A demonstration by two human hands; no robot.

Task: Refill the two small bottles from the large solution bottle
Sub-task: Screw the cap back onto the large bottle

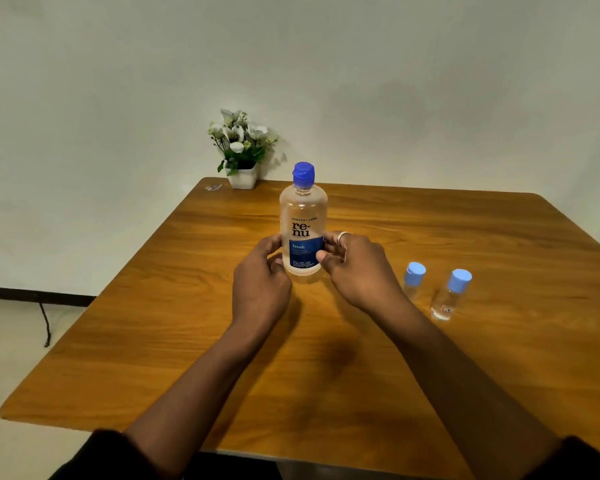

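The large solution bottle (303, 220), clear with a blue cap and a blue label, stands upright near the middle of the wooden table (430, 358). My left hand (260, 275) grips its lower left side and my right hand (357, 268) grips its lower right side, fingers curled round it. Two small clear bottles with light blue caps stand to the right: one (413, 280) just beyond my right wrist, the other (451, 294) further right. All three caps are on.
A white pot of artificial flowers (241, 150) stands at the table's far left corner by the wall, with a small scrap (213, 187) beside it. A dark cable (45, 323) hangs down at the left, off the table.
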